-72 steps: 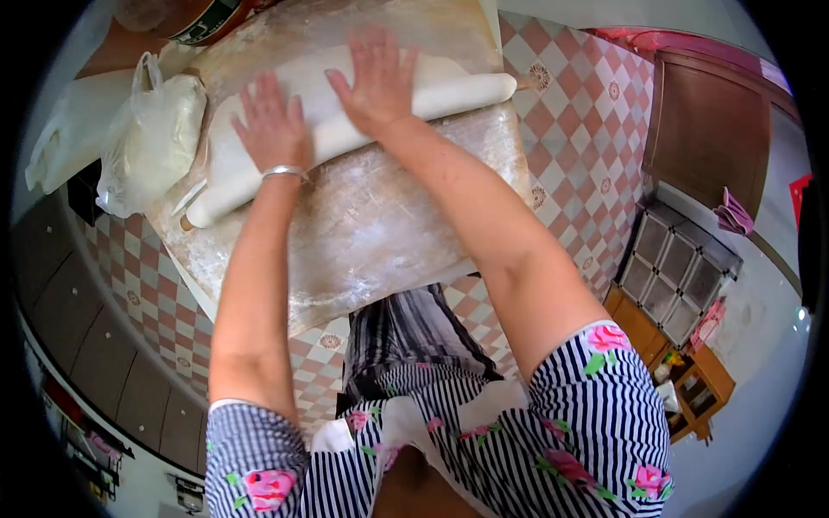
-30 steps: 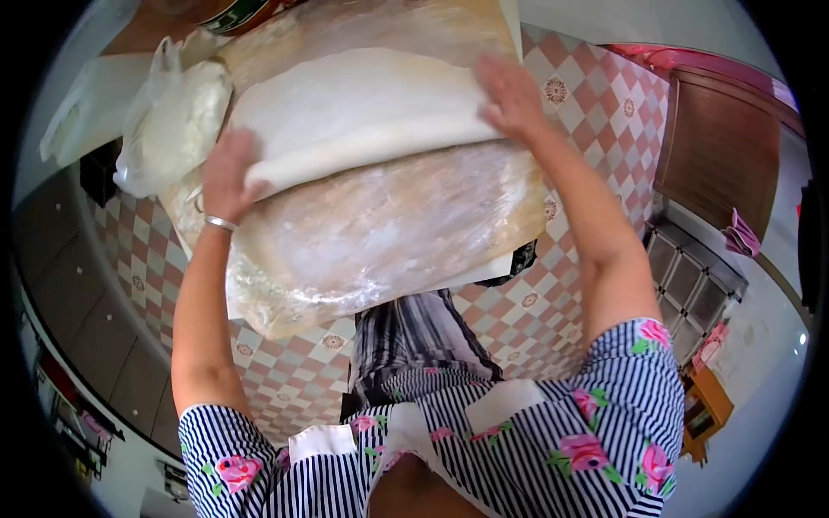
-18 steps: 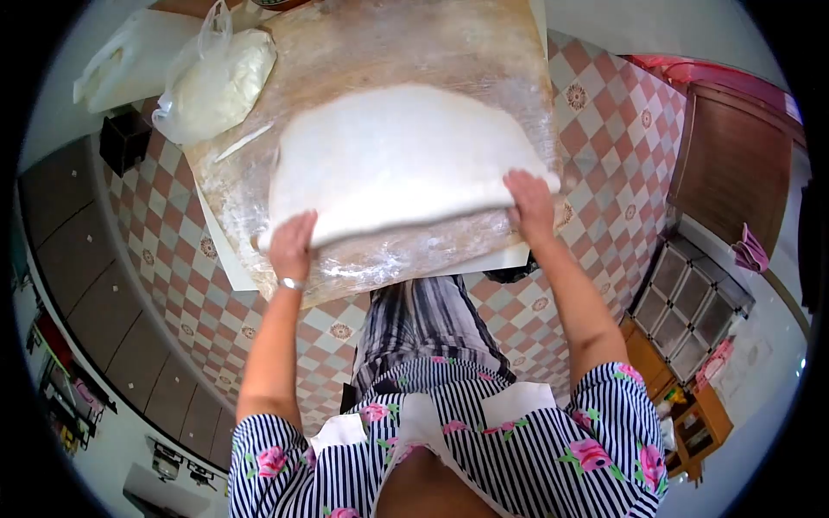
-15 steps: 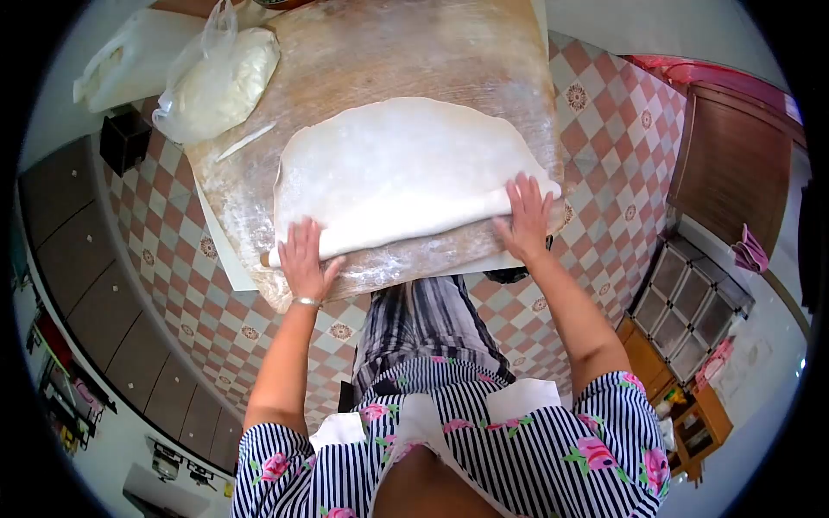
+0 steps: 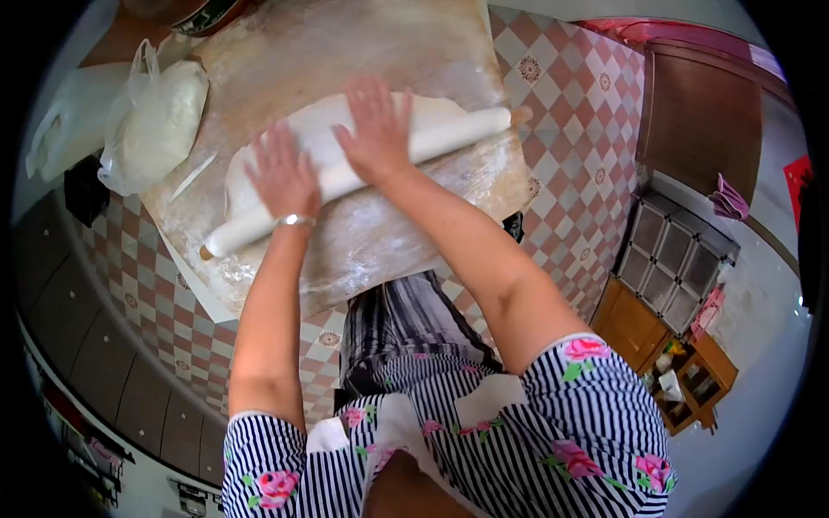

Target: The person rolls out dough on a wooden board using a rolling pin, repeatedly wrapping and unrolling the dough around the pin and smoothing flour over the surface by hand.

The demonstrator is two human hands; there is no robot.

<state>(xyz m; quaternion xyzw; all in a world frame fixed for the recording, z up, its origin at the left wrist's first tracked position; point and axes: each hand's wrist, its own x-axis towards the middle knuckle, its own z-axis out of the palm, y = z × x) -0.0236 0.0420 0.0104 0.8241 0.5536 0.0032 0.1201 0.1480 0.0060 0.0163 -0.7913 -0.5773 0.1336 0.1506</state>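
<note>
A wide sheet of dough (image 5: 315, 129) lies on the floured board (image 5: 380, 237), its near part wound around a long rolling pin (image 5: 521, 115). Only the wooden ends of the pin show, one beyond each side of the wrapped dough. My left hand (image 5: 285, 173) rests over the roll left of its middle, fingers stretched forward and slightly blurred. Near the centre, my right hand (image 5: 376, 129) lies across the roll with its fingers spread over the flat dough. Both palms press from above, and neither hand is wrapped around the pin.
A plastic bag of flour (image 5: 160, 121) sits at the board's left edge, with a thin white stick (image 5: 193, 176) beside it. At the far left stands a dark round container (image 5: 207, 15). A wooden cabinet (image 5: 691, 388) is off to the right.
Both hands have moved inward from the pin's ends and forward. The roll has travelled away from me and become thicker, leaving less flat dough. The view has shifted.
</note>
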